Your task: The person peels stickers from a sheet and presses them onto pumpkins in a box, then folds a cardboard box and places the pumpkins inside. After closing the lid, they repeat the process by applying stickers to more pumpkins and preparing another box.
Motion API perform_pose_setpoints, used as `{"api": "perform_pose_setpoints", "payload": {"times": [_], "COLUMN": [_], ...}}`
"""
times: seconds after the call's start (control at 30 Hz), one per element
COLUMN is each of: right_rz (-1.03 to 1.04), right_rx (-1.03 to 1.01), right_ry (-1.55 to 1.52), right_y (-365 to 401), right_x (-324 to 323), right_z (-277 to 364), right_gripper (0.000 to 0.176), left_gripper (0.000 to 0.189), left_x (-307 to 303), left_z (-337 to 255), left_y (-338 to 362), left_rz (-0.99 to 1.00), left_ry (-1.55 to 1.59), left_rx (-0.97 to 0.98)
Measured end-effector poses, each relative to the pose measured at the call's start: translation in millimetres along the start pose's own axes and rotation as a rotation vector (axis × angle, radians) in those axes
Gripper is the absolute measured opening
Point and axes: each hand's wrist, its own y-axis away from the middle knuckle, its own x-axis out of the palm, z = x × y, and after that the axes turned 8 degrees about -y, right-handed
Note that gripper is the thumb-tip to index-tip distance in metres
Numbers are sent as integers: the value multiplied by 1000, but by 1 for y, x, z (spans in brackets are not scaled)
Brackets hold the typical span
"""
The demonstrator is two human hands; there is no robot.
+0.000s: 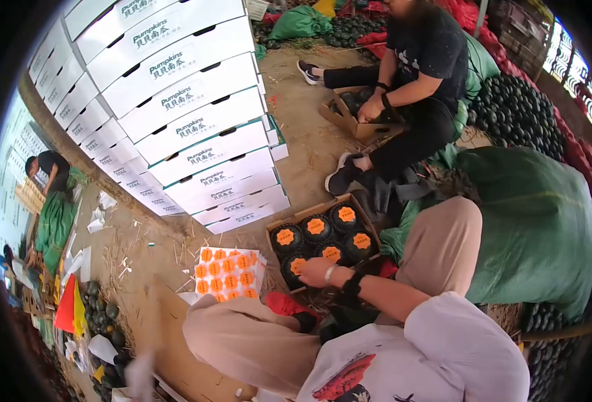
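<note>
Right hand (316,271) touches sticker (296,266) on pumpkin (289,277), box's (275,258) near-left corner; sticker sheets (227,273) beside left edge. Left hand (140,376) blurred. Both grips: can't tell.

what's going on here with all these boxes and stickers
The camera wearer's right hand is at the near-left of six dark round fruits in a shallow brown cardboard box; each fruit bears an orange scalloped sticker. White sheets of orange stickers lie beside the box. Opposite, a person in a dark T-shirt has both hands at another open brown cardboard box.
</note>
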Motion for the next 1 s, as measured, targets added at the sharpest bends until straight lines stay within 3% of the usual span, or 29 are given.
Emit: {"api": "perform_pose_setpoints", "payload": {"times": [0.07, 0.17, 0.23, 0.3, 0.37, 0.4, 0.43, 0.47, 0.53, 0.57, 0.6, 0.63, 0.67, 0.7, 0.73, 0.77, 0.8, 0.87, 0.9, 0.93, 0.97, 1.0], "right_rz": [10, -516, -753, -684, -201, -211, -168, -286, -312, -374, -428, -419, -431, -441, -474, -336, -205, -299, -357, -424, -431, -444], "right_rx": [-166, -654, -890, -1037, -697, -745, -660, -625, -694, -701, -703, -629, -599, -568, -567, -529, -473, -551, -546, -461, -536, -607], "right_ry": [-61, -419, -425, -485, -902, -1245, -1423, -1472, -1585, -1477, -1358, -1242, -1217, -1192, -1260, -1390, -1515, -1068, -841, -599, -474, -350], "right_y": [-16, -13, 1, -18, -26, -27, -33, -33, -30, -28, -28, -32, -38, -43, -46, -32, -17, -2, 8, 25, 38, 50], "right_x": [-7, -23, -60, -57, -59, -58, -61, -76, -107, -116, -122, -125, -125, -125, -124, -130, -135, -122, -116, -109, -95, -82], "right_z": [41, 139, 203, 235, 252, 261, 267, 272, 268, 263, 257, 244, 237, 229, 219, 213, 206, 183, 174, 174, 167, 158], "right_gripper": [32, 67, 73, 63, 40, 18, 14, 14, 20, 17, 16, 19, 18, 20, 34, 20, 35, 26, 23, 23, 23, 23], "left_gripper": [35, 35, 35, 36, 34, 31, 39, 49, 62, 62, 58, 37, 35, 30, 25, 26, 33, 45, 48, 47, 44, 41], "left_x": [-81, -205, -268, -310, -318, -315, -318, -316, -286, -269, -244, -215, -205, -208, -203, -202, -198, -203, -190, -191, -173, -159], "left_z": [-19, -41, -49, -56, -56, -61, -57, -52, -6, 26, 48, 68, 59, 43, 44, 36, 30, -1, -8, -35, -38, -57], "left_y": [-22, -30, -19, -3, -12, -25, -27, -22, 8, 18, 13, -2, -9, -18, -23, -20, -8, 6, 13, 25, 38, 50], "left_rz": [-250, -671, -840, -883, -903, -1066, -1231, -1407, -1461, -1265, -1143, -1219, -1024, -1065, -1251, -1231, -1101, -857, -785, -746, -738, -674], "left_ry": [-136, -486, -711, -858, -782, -652, -693, -722, -214, 241, 185, 27, 351, 545, 1033, 1189, 1059, 586, 399, 313, 26, -15], "left_rx": [156, 337, 358, 333, 256, 233, 74, -74, -501, -489, -736, -506, -733, -717, -550, -529, -529, -852, -875, -747, -536, -455]}}
